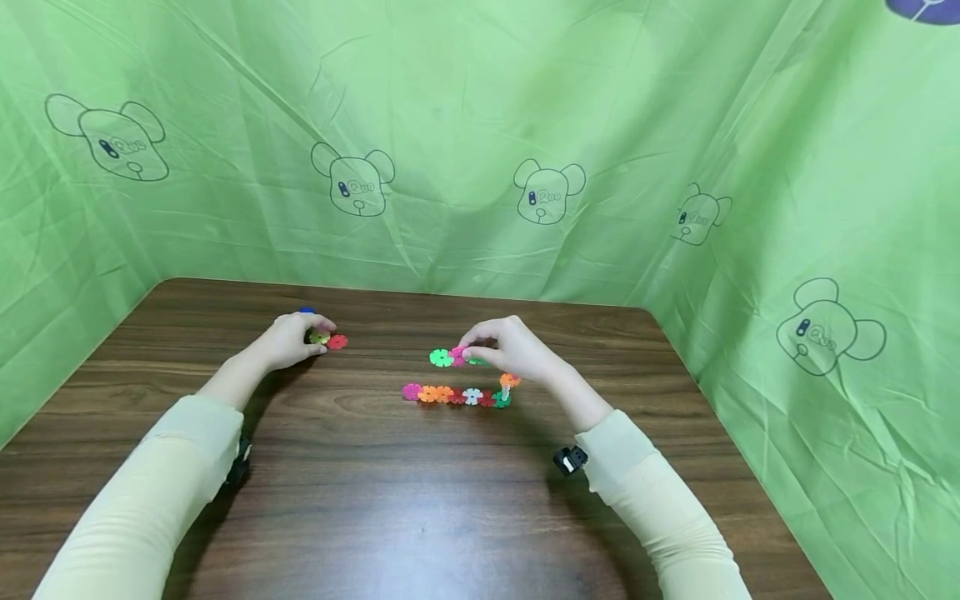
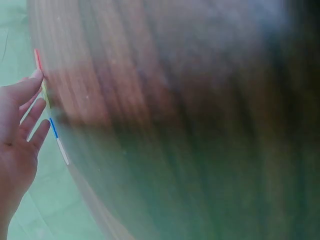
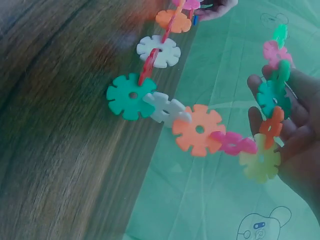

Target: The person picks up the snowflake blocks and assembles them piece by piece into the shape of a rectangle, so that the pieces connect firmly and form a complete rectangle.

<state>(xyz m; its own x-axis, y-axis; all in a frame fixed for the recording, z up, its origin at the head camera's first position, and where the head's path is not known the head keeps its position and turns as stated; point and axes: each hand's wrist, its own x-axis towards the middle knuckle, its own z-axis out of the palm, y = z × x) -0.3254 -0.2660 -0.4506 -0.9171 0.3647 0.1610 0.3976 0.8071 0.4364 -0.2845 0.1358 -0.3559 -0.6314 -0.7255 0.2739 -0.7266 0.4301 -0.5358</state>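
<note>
My right hand (image 1: 517,346) pinches a pink flower-shaped disc (image 1: 457,357) in a linked chain of notched plastic discs, with a green disc (image 1: 441,357) at its end. In the right wrist view, the chain bends round through a yellow disc (image 3: 261,159), an orange disc (image 3: 199,130) and a teal disc (image 3: 131,96). Its nearer run ends at a magenta disc (image 1: 412,392). My left hand (image 1: 288,340) is at the far left, thumb and fingers apart around a yellow disc (image 1: 319,337) beside a red disc (image 1: 338,342); whether it grips the yellow one is unclear.
A blue disc (image 1: 307,310) shows behind the left hand, and a white disc (image 2: 63,151) appears edge-on in the left wrist view. Everything lies on a dark wooden table (image 1: 360,467). Green fabric (image 1: 450,100) hangs along the back and sides.
</note>
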